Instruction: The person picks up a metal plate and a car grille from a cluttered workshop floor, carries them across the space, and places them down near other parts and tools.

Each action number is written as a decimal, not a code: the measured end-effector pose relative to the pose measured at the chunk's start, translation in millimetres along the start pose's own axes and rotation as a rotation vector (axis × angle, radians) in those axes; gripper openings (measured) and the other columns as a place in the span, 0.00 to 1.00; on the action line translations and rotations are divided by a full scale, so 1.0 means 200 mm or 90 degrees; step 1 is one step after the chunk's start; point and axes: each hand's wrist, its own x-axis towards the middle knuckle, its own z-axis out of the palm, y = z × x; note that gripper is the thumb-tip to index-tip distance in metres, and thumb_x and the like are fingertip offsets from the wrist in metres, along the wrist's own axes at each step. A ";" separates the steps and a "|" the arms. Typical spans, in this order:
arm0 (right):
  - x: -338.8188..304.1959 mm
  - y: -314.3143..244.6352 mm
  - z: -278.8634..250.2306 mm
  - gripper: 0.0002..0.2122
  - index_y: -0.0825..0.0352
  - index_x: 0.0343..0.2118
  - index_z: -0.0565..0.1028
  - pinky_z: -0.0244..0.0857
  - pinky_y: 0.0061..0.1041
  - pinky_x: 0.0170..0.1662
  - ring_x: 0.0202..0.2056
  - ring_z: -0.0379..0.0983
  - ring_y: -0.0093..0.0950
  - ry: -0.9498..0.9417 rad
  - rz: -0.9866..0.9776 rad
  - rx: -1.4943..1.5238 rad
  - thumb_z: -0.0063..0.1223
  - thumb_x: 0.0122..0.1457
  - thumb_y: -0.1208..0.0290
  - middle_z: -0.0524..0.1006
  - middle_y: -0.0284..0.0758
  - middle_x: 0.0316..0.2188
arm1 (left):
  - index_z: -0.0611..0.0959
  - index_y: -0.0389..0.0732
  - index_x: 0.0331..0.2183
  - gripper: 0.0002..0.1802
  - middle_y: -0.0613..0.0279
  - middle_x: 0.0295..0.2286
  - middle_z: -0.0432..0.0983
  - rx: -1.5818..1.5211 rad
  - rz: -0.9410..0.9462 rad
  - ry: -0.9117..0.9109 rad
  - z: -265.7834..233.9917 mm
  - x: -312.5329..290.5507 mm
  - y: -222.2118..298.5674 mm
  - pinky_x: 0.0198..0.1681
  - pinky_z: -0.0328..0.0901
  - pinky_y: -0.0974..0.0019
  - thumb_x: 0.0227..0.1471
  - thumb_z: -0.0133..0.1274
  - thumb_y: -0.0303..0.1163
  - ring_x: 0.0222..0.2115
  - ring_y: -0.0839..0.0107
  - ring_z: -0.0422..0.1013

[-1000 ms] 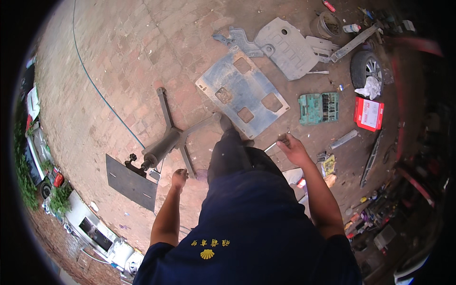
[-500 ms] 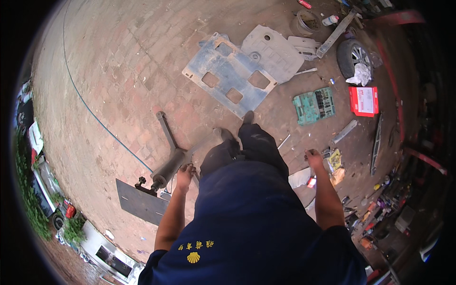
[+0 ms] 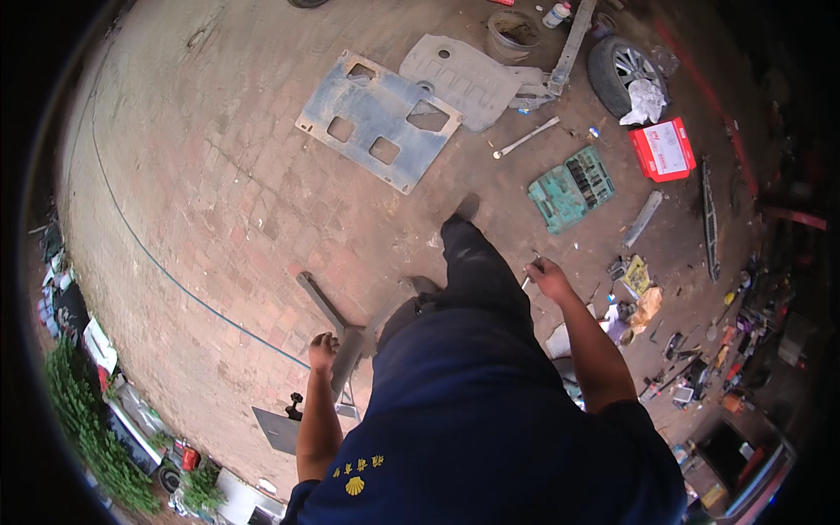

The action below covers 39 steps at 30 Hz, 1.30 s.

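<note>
My left hand (image 3: 323,351) hangs at my left side with its fingers curled in. What they may hold is hidden. Beneath it stands a dark metal stand (image 3: 326,306) with splayed legs and a flat dark plate (image 3: 278,429). My right hand (image 3: 549,278) hangs out in front on the right, its fingers bent together. A thin light rod (image 3: 526,283) shows at its fingertips; whether it is gripped or lies on the ground behind them, I cannot tell. Beyond this hand, an open green socket set case (image 3: 560,201) lies on the bricks.
Ahead lie a bluish metal panel (image 3: 359,149) with square cutouts and a grey cover (image 3: 446,74). A wheel (image 3: 612,66), a bucket (image 3: 512,39) and a red-white box (image 3: 662,149) stand at the far right. A hose (image 3: 166,271) crosses the left; tools (image 3: 722,350) litter the right.
The view has shifted as I step. My right hand has swung forward and to the left, closer to the thin rod. The panel appears farther off, up and to the left.
</note>
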 end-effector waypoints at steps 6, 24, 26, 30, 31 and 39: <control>0.34 -0.14 -0.12 0.20 0.70 0.36 0.75 0.68 0.30 0.41 0.34 0.77 0.31 0.043 0.059 -0.060 0.54 0.57 0.53 0.79 0.41 0.29 | 0.77 0.35 0.43 0.17 0.58 0.29 0.78 0.105 -0.091 -0.033 0.20 -0.06 0.38 0.20 0.62 0.77 0.56 0.50 0.37 0.25 0.72 0.76; -0.39 0.26 -0.20 0.13 0.64 0.28 0.72 0.57 0.21 0.19 0.17 0.68 0.19 0.462 0.413 0.558 0.52 0.61 0.58 0.72 0.29 0.18 | 0.79 0.39 0.34 0.14 0.62 0.29 0.77 0.570 0.241 -0.291 1.72 0.70 2.49 0.28 0.64 0.69 0.56 0.47 0.39 0.28 0.73 0.74; -0.47 0.25 -0.10 0.13 0.61 0.26 0.70 0.53 0.20 0.17 0.15 0.65 0.18 0.493 0.527 0.646 0.51 0.61 0.58 0.70 0.28 0.16 | 0.79 0.37 0.35 0.15 0.62 0.28 0.77 0.631 0.265 -0.298 1.91 0.74 2.63 0.30 0.66 0.68 0.56 0.47 0.39 0.27 0.72 0.74; -0.45 0.12 0.07 0.16 0.68 0.28 0.74 0.57 0.23 0.19 0.18 0.68 0.21 0.388 0.554 0.622 0.48 0.61 0.57 0.73 0.32 0.20 | 0.79 0.32 0.39 0.16 0.58 0.30 0.78 0.574 0.373 -0.411 2.18 0.67 2.77 0.34 0.70 0.68 0.57 0.49 0.37 0.27 0.71 0.74; -0.40 0.08 0.09 0.17 0.68 0.25 0.72 0.57 0.23 0.18 0.17 0.67 0.21 0.387 0.509 0.644 0.48 0.61 0.58 0.72 0.32 0.19 | 0.79 0.32 0.38 0.16 0.58 0.30 0.78 0.587 0.382 -0.432 2.24 0.63 2.79 0.34 0.70 0.68 0.57 0.50 0.37 0.28 0.71 0.74; 0.03 -0.30 -0.09 0.17 0.74 0.33 0.75 0.67 0.27 0.32 0.26 0.73 0.25 0.359 0.277 0.566 0.52 0.60 0.59 0.77 0.37 0.25 | 0.80 0.32 0.38 0.17 0.60 0.29 0.77 0.710 0.380 -0.486 2.45 0.60 2.84 0.35 0.68 0.67 0.56 0.50 0.38 0.28 0.71 0.73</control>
